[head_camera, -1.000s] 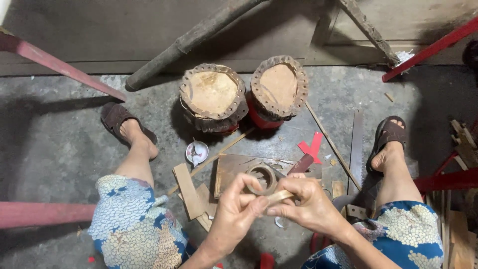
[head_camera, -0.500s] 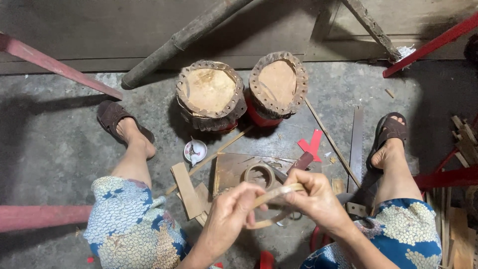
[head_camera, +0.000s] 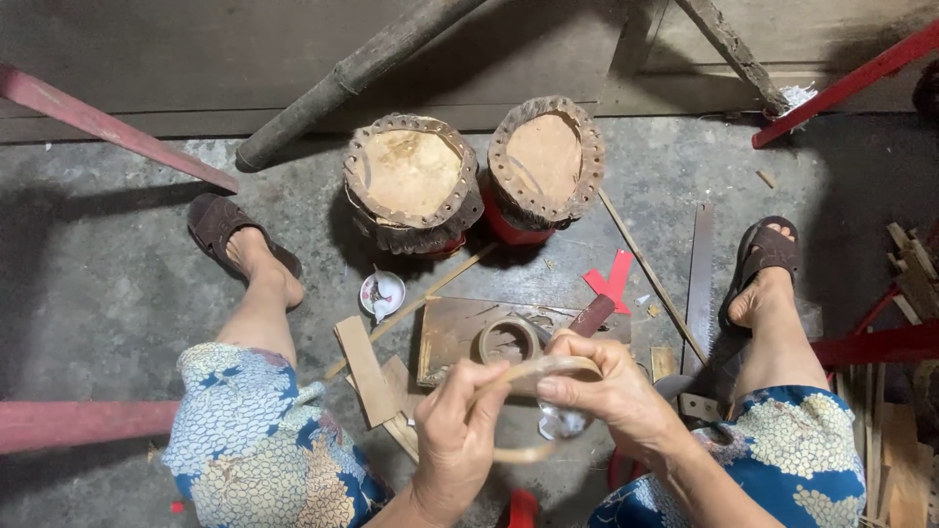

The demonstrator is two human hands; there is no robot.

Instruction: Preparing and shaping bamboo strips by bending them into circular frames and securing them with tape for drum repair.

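Both of your hands are pinching a thin bamboo strip bent into a loop — left hand gripping one end, right hand the other, above a wooden board on the floor. A small white dish is sitting just left of it, its contents unclear. Two drums are standing beyond — bare concrete is lying open to the left.

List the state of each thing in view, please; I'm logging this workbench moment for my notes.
Left hand: pinching the bamboo strip.
Right hand: gripping the same strip.
Bamboo strip: bent into a loop.
Two drums: upright, skins up.
Small ring: flat on the board.
Saw blade: flat on the floor.
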